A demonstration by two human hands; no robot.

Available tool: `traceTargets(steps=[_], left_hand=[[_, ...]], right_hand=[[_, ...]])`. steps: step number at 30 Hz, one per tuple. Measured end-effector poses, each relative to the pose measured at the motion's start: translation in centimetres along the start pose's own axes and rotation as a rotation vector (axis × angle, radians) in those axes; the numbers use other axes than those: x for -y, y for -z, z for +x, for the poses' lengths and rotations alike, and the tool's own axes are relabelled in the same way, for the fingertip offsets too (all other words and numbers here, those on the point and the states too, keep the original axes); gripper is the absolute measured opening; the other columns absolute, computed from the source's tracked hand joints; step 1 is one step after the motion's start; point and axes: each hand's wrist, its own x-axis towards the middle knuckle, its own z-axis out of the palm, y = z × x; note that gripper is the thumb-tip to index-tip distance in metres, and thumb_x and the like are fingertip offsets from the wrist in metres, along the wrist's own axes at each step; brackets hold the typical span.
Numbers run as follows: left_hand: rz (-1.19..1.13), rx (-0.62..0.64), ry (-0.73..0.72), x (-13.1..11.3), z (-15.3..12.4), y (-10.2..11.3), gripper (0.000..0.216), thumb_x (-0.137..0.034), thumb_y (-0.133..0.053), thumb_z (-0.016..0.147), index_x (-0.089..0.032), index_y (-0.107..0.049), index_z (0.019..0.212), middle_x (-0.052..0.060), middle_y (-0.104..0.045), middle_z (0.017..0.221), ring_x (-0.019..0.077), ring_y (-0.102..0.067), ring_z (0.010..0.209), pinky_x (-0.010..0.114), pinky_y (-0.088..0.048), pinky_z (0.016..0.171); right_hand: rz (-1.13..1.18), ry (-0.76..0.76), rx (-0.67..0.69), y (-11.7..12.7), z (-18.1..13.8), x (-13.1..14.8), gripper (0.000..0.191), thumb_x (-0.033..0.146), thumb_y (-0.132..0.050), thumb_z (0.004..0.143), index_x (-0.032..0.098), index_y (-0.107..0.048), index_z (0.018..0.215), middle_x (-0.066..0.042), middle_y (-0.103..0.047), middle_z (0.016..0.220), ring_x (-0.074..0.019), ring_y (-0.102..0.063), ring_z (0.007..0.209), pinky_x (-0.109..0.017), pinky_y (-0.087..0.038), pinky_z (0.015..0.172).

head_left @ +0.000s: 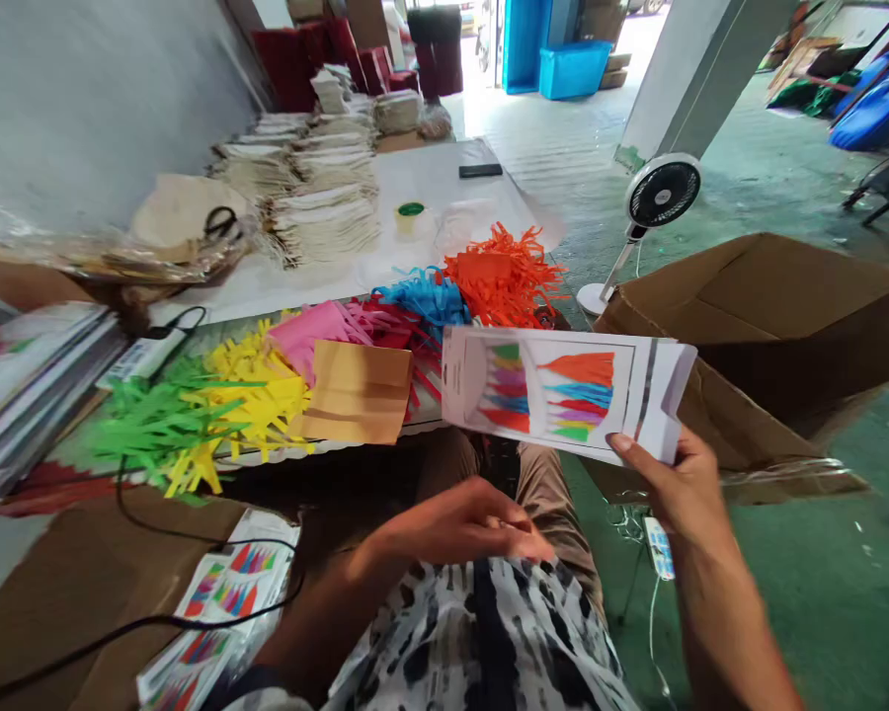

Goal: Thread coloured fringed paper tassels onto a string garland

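Observation:
My right hand grips the right end of a flat white packet, thumb on top. Pictures of coloured tassel garlands are printed on it, and its right end is a plain white flap. My left hand is in front of my lap with its fingers curled in; whether anything is in them is hidden. Along the table edge lie fringed tassels: green, yellow, pink, blue and orange, with some dark red ones partly hidden. A tan paper piece rests over the pink and yellow ones.
An open cardboard box stands at my right, near a white fan. Cloth stacks, a tape roll and scissors are on the table. Printed packets and a black cable are lower left.

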Motion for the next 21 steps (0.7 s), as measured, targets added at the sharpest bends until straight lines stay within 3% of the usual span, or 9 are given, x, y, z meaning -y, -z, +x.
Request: traceTargets(steps=[1, 2, 4, 6, 10, 13, 16, 18, 21], left_hand=[[0.095, -0.036, -0.107, -1.1, -1.2, 0.7, 0.033, -0.047, -0.072, 0.099, -0.019, -0.086, 0.111, 0.012, -0.084, 0.101, 0.0251, -0.081, 0.095, 0.034, -0.064, 0.089], [0.199, -0.200, -0.263, -2.1, -2.0, 1.5, 0.031, -0.041, -0.081, 0.092, -0.022, -0.084, 0.117, 0.011, -0.083, 0.109, 0.0239, -0.079, 0.103, 0.033, -0.061, 0.097], [0.398, -0.500, -0.445, -3.1, -2.3, 2.7, 0.089, -0.041, -0.102, 0.064, -0.029, -0.069, 0.145, 0.013, -0.067, 0.150, 0.0343, -0.060, 0.142, 0.045, -0.048, 0.122], [0.412, -0.496, -0.407, -2.4, -1.4, 3.3, 0.123, -0.044, -0.107, 0.052, -0.033, -0.051, 0.161, 0.013, -0.046, 0.170, 0.0412, -0.042, 0.157, 0.054, -0.038, 0.129], [-0.093, -0.248, -0.156, 2.4, 1.0, 2.4, 0.104, -0.043, -0.098, 0.070, -0.031, -0.049, 0.161, 0.013, -0.073, 0.139, 0.0358, -0.073, 0.120, 0.046, -0.061, 0.101], [-0.295, -0.466, -0.094, 4.9, 1.3, 1.5, 0.066, -0.038, -0.097, 0.071, -0.018, -0.074, 0.129, 0.010, -0.080, 0.111, 0.0263, -0.077, 0.093, 0.034, -0.062, 0.082], [-0.326, -0.803, -0.142, 5.5, 1.0, 1.5, 0.045, -0.036, -0.096, 0.071, -0.015, -0.078, 0.105, 0.004, -0.078, 0.089, 0.0150, -0.068, 0.072, 0.025, -0.055, 0.068], [-0.376, -0.909, -0.155, 5.4, 0.9, 1.6, 0.044, -0.037, -0.097, 0.069, -0.015, -0.076, 0.100, 0.000, -0.075, 0.081, 0.0120, -0.064, 0.065, 0.023, -0.052, 0.063], [-0.475, -0.909, -0.129, 5.6, 0.7, 1.6, 0.059, -0.033, -0.102, 0.059, -0.018, -0.073, 0.108, 0.001, -0.078, 0.089, 0.0153, -0.070, 0.071, 0.026, -0.057, 0.068]], right_hand=[[-0.092, 0.005, 0.111, 1.6, 0.4, 0.9, 0.040, 0.038, -0.098, 0.069, 0.023, -0.082, 0.102, -0.001, -0.082, 0.096, -0.0193, -0.073, 0.079, -0.030, -0.060, 0.073], [-0.181, -0.003, 0.258, 3.0, 0.8, 1.9, 0.037, 0.037, -0.098, 0.071, 0.024, -0.082, 0.101, -0.001, -0.082, 0.094, -0.0202, -0.073, 0.078, -0.029, -0.060, 0.070], [-0.287, 0.000, 0.502, 4.4, 1.4, 3.8, 0.030, 0.038, -0.095, 0.074, 0.023, -0.084, 0.097, -0.002, -0.082, 0.093, -0.0229, -0.074, 0.081, -0.031, -0.060, 0.071], [-0.316, -0.016, 0.626, 4.5, 2.0, 5.0, 0.031, 0.042, -0.093, 0.078, 0.023, -0.084, 0.100, -0.003, -0.082, 0.094, -0.0247, -0.075, 0.084, -0.032, -0.061, 0.072], [-0.190, -0.045, 0.538, 2.4, 2.3, 4.7, 0.042, 0.045, -0.094, 0.076, 0.025, -0.082, 0.111, -0.004, -0.082, 0.101, -0.0236, -0.076, 0.085, -0.031, -0.062, 0.071], [0.057, -0.077, 0.399, 0.1, 0.9, 2.1, 0.063, 0.051, -0.095, 0.074, 0.033, -0.073, 0.130, -0.004, -0.081, 0.118, -0.0255, -0.078, 0.096, -0.036, -0.065, 0.077], [0.143, -0.152, 0.465, -2.8, -1.6, -1.2, 0.092, 0.046, -0.099, 0.069, 0.039, -0.055, 0.150, -0.003, -0.080, 0.121, -0.0258, -0.079, 0.097, -0.041, -0.067, 0.081], [0.082, -0.153, 0.452, -4.7, -3.2, -3.0, 0.076, 0.045, -0.097, 0.071, 0.033, -0.063, 0.138, -0.004, -0.080, 0.115, -0.0252, -0.077, 0.095, -0.041, -0.066, 0.084], [0.024, -0.137, 0.410, -6.3, -4.4, -4.8, 0.049, 0.048, -0.094, 0.074, 0.025, -0.075, 0.113, -0.004, -0.080, 0.104, -0.0239, -0.075, 0.089, -0.038, -0.063, 0.080]])
